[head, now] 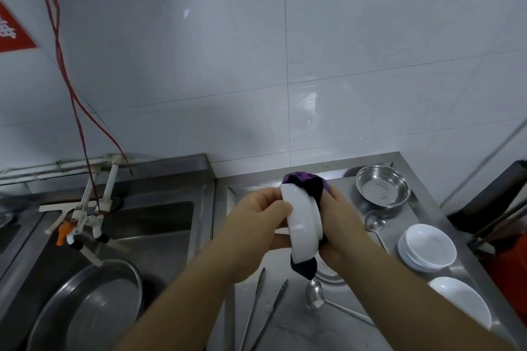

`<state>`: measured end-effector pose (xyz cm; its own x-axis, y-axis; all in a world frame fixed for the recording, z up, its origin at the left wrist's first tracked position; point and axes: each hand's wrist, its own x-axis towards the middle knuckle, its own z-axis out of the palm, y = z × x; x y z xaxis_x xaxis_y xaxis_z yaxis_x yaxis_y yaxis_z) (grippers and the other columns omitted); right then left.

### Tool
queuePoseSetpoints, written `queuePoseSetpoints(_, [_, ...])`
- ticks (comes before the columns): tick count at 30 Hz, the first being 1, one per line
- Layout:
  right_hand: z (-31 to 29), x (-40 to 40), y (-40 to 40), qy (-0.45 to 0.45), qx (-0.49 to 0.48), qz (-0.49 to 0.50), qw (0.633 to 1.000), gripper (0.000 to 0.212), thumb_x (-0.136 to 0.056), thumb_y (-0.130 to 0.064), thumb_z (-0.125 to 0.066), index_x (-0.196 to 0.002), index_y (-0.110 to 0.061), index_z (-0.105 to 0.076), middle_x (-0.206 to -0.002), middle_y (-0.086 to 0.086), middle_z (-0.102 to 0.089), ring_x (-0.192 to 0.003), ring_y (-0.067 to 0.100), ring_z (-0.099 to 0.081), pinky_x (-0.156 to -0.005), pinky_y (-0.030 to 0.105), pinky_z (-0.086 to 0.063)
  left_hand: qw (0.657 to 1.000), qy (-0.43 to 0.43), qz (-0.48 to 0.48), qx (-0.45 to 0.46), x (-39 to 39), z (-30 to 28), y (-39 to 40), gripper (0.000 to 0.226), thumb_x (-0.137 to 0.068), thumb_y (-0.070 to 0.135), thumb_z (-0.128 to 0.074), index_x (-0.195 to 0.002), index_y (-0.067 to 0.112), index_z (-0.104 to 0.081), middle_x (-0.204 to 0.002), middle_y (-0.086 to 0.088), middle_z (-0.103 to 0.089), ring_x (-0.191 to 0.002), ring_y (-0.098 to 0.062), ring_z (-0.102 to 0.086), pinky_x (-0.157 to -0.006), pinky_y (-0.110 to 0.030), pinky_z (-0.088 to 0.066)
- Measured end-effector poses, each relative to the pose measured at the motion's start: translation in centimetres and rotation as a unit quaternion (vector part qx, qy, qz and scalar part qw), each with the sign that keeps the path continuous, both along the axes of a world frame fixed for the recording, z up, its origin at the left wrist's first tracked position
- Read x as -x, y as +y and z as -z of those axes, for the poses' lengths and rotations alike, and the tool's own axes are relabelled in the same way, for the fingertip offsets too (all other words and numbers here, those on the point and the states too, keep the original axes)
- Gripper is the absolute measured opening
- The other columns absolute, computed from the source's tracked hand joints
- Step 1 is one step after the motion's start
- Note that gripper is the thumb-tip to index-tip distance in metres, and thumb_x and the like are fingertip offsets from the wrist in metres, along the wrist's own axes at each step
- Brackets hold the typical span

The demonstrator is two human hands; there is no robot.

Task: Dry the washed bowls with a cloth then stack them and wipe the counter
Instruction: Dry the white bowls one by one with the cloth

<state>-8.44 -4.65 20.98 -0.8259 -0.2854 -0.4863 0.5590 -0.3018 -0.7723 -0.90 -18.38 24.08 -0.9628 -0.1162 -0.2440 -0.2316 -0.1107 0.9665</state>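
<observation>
White bowl (303,222) held on edge over the desk (422,208), a purple cloth (305,179) rubbed against it.

Left hand (262,211) fingers clamp the bowl's rim; right hand (339,222) fingers, clenched on the cloth, press its far side. A wet rim could slip and drop onto the tongs (262,308). At 3 o'clock, the steel bowl (382,185) looks empty; at 4 o'clock, stacked white bowls (427,248) hold nothing.

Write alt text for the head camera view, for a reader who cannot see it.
Over a steel counter, the left hand holds a white bowl on edge while the right hand presses a purple cloth into it. To the right sit stacked white bowls, a steel bowl, spoons and tongs; a sink lies left.
</observation>
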Motion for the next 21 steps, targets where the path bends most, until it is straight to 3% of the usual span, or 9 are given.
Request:
queuePoseSetpoints(3, [-0.4,0.4,0.2,-0.023,0.005,-0.009,1.0,0.032,-0.1,-0.032,-0.069,-0.124,-0.012,-0.072,-0.101,0.015,-0.079,-0.074,0.029,-0.074,-0.055,0.037,-0.059,1.0,0.015,0.015,-0.013,-0.4,0.1,0.0,0.024,-0.106,0.005,-0.053,-0.121,0.018,-0.067,-0.104,0.005,-0.08,-0.101,-0.018,-0.078,-0.075,-0.028,-0.064])
queuePoseSetpoints(6, [-0.6,0.9,0.9,-0.108,0.054,-0.04,0.992,0.041,-0.099,-0.038,-0.067,-0.126,-0.008,-0.074,-0.12,0.02,-0.077,-0.095,0.036,-0.074,-0.074,0.046,-0.062,0.998,0.056,0.006,-0.041,-0.6,0.9,0.0,0.027,-0.101,0.013,-0.058,-0.127,0.016,-0.064,-0.117,-0.001,-0.078,-0.113,-0.025,-0.075,-0.084,-0.034,-0.064])
queuePoseSetpoints(9, [-0.6,0.9,1.2,-0.137,0.093,-0.068,0.984,0.037,-0.095,-0.036,-0.066,-0.109,-0.004,-0.078,-0.104,0.02,-0.078,-0.082,0.035,-0.077,-0.068,0.044,-0.064,0.996,0.087,0.013,-0.006,-1.0,1.5,0.1,0.032,-0.094,0.029,-0.065,-0.126,0.031,-0.067,-0.125,0.003,-0.074,-0.12,-0.023,-0.071,-0.092,-0.037,-0.063])
queuePoseSetpoints(13, [-0.1,0.4,1.0,-0.145,0.104,-0.042,0.983,0.038,-0.101,-0.038,-0.061,-0.111,-0.004,-0.076,-0.1,0.02,-0.075,-0.079,0.034,-0.076,-0.068,0.044,-0.064,0.994,0.095,0.034,0.048,-1.2,2.5,0.6,0.041,-0.088,0.035,-0.062,-0.128,0.043,-0.063,-0.126,0.006,-0.072,-0.122,-0.02,-0.069,-0.1,-0.042,-0.06])
queuePoseSetpoints(15, [-0.1,0.3,0.8,-0.133,0.089,-0.025,0.987,0.039,-0.102,-0.037,-0.062,-0.117,-0.004,-0.075,-0.109,0.021,-0.075,-0.088,0.037,-0.075,-0.07,0.045,-0.064,0.996,0.084,0.034,0.014,-1.1,2.7,0.7,0.05,-0.086,0.023,-0.062,-0.131,0.046,-0.063,-0.127,0.007,-0.072,-0.123,-0.021,-0.069,-0.098,-0.04,-0.061])
queuePoseSetpoints(17, [0.0,0.2,0.5,-0.105,0.06,-0.008,0.993,0.04,-0.102,-0.035,-0.065,-0.128,-0.006,-0.071,-0.119,0.022,-0.073,-0.099,0.039,-0.071,-0.074,0.048,-0.062,0.996,0.059,0.016,-0.059,-0.8,2.4,0.9,0.059,-0.084,0.012,-0.06,-0.137,0.037,-0.061,-0.128,0.003,-0.073,-0.122,-0.025,-0.07,-0.092,-0.041,-0.062])
queuePoseSetpoints(19, [0.2,0.2,0.3,-0.068,0.024,0.011,0.997,0.034,-0.1,-0.032,-0.069,-0.128,-0.012,-0.07,-0.123,0.02,-0.075,-0.103,0.04,-0.073,-0.079,0.052,-0.062,0.988,0.029,-0.034,-0.15,-0.4,2.0,0.8,0.046,-0.088,0.015,-0.064,-0.132,0.026,-0.066,-0.124,-0.006,-0.076,-0.116,-0.031,-0.073,-0.086,-0.044,-0.064])
queuePoseSetpoints(21, [0.3,0.2,0.0,-0.05,-0.002,0.017,0.999,0.028,-0.101,-0.03,-0.068,-0.124,-0.015,-0.071,-0.12,0.019,-0.076,-0.105,0.039,-0.074,-0.084,0.054,-0.061,0.983,0.008,-0.073,-0.166,-0.2,2.0,0.5,0.024,-0.101,0.021,-0.063,-0.124,0.024,-0.073,-0.119,-0.01,-0.077,-0.111,-0.032,-0.075,-0.082,-0.045,-0.065])
